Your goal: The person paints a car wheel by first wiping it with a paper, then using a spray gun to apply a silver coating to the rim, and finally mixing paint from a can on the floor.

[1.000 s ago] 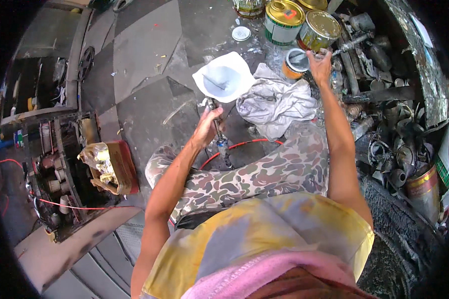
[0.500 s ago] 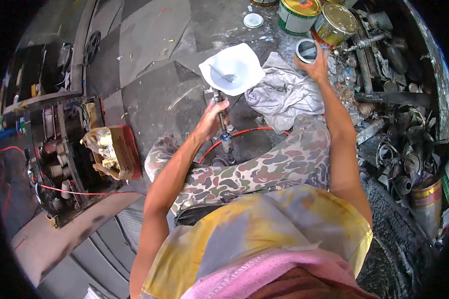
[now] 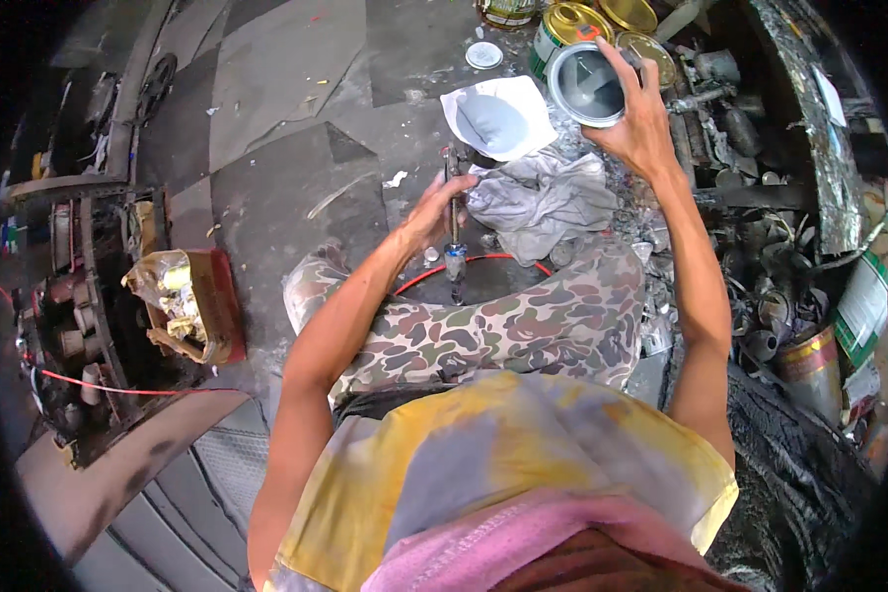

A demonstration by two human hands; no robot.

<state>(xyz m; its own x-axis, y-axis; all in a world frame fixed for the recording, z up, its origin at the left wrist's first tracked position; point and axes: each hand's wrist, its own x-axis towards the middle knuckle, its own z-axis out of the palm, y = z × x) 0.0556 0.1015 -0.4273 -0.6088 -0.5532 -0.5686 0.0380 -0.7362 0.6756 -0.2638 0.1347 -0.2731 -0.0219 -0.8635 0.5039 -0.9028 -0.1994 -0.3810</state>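
My left hand [image 3: 432, 214] is closed around a slim metal spray gun [image 3: 455, 259] with a blue section, held in front of my knees. Just beyond its upper end, a white cone-shaped paper funnel [image 3: 501, 120] holds a grey tint and a thin dark line; whether it rests on the gun I cannot tell. With fingers around its right side, my right hand [image 3: 643, 133] grips an open metal paint can [image 3: 553, 87], raised beside the funnel. Grey shows inside the can. Beneath both lies a crumpled grey rag [image 3: 548, 202], close to my left fingertips.
Paint tins [image 3: 574, 22] stand at the far right, near a round white lid [image 3: 483, 55]. Scrap metal and used cans [image 3: 809, 365] crowd the right side. A cardboard box [image 3: 225, 306] of crumpled material sits at left. A red hose [image 3: 503, 258] curves before my lap.
My right hand has lifted the can, which looks larger and now sits beside the funnel. The funnel has shifted right, and the spray gun stands a little differently in my left hand.
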